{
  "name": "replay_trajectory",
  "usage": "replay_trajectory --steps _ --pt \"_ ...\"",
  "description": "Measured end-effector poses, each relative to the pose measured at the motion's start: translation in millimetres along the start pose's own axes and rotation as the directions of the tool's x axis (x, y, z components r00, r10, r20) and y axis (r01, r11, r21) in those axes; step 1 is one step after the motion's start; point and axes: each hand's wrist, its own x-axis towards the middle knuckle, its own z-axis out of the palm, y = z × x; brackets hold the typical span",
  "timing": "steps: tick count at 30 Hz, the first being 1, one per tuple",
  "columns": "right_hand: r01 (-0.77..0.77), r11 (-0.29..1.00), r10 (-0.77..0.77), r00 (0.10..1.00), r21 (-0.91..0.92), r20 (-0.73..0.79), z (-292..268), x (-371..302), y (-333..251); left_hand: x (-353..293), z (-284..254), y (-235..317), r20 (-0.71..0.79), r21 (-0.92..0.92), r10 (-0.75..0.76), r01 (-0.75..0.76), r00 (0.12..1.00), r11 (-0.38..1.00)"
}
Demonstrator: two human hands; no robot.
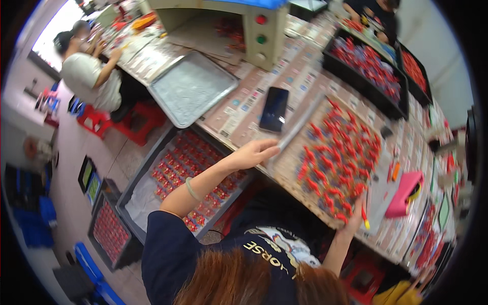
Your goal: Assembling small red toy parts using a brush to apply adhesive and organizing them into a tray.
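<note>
A board (pixel 284 175) with a pale rim lies at the table's front edge, covered with many small red pieces (pixel 338 157) on clear or purplish bases. My left hand (pixel 256 154), a pale green bangle on its wrist, has its fingers closed at the board's left rim. At the near right corner my right hand (pixel 352 218) grips the board's edge, its fingers partly hidden. A thin stick-like tool with a yellow end (pixel 366 223) is right beside those fingers; whether they touch it I cannot tell. A dark phone (pixel 274 109) lies beyond my left hand.
A metal tray (pixel 178 91) sits left of the phone, before a cream machine (pixel 262 40). Black bins (pixel 401 104) of red pieces stand far right. A pink case (pixel 406 195) lies right. Below left is a grey crate (pixel 133 195) of red pieces. Two people work beyond.
</note>
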Motion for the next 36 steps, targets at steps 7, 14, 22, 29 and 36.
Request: replay_trajectory --steps 7,14,22,29,36 --pt "0.042 0.982 -0.056 0.996 -0.184 -0.075 -26 50 23 -11 -128 -57 -0.463 0.871 0.611 0.459 0.642 0.176" --pt "0.094 0.933 -0.123 0.99 -0.348 -0.062 -2 92 35 9 -186 -59 -0.645 0.747 0.554 0.588 0.527 0.31" --pt "0.067 0.9 -0.194 0.946 -0.431 -0.258 -64 59 42 31 -332 -88 -0.609 0.766 0.634 0.561 0.476 0.314" --pt "0.125 0.247 -0.419 0.908 -0.961 0.01 -25 84 27 47 -344 -23 -0.562 0.822 0.761 0.317 0.324 0.472" --pt "0.264 0.252 -0.587 0.807 -0.931 0.07 -31 85 1 58 -86 29 -0.471 0.662 0.679 -0.284 0.563 0.694"
